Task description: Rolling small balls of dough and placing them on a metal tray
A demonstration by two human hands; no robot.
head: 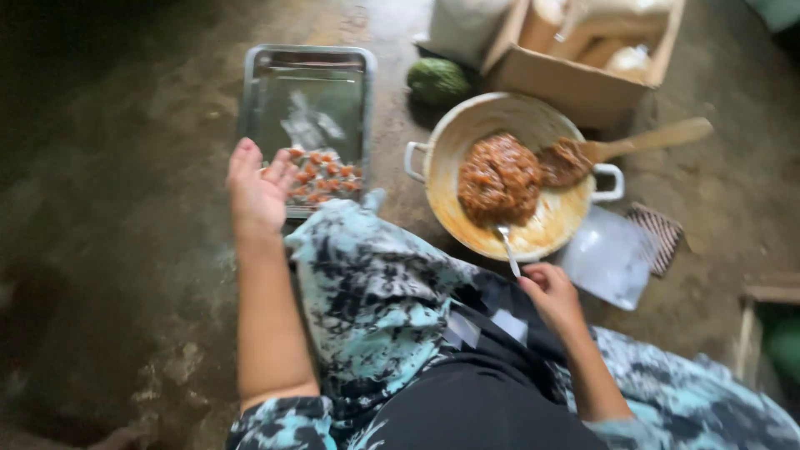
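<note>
The fingers of the right hand [552, 293] are pinched narrow round the end of a metal spoon [507, 247], low and right of centre in the frame, while the left hand [257, 190] hangs left of centre with its fingers loosely spread and the palm turned up; whether a bit of the mix sits in that palm I cannot tell through the blur. The spoon's long axis runs up and slightly left from the right hand, its bowl end sunk at the lower edge of a reddish-brown mound [498, 178] in the cream two-handled pot [467, 133]. So the mound lies straight above the right hand in the frame, near it, and well apart from the left. A wooden spatula [633, 143] rests across the pot's right side, blade in the mix, handle pointing to the upper right. Just beside the left hand, to its right, a steel tray [267, 92] carries a cluster of small orange-brown pieces [323, 175] at its lower end. A green fruit [437, 80] and a cardboard box [575, 87] sit above the pot, and a clear plastic bag [608, 258] lies to its lower right.
</note>
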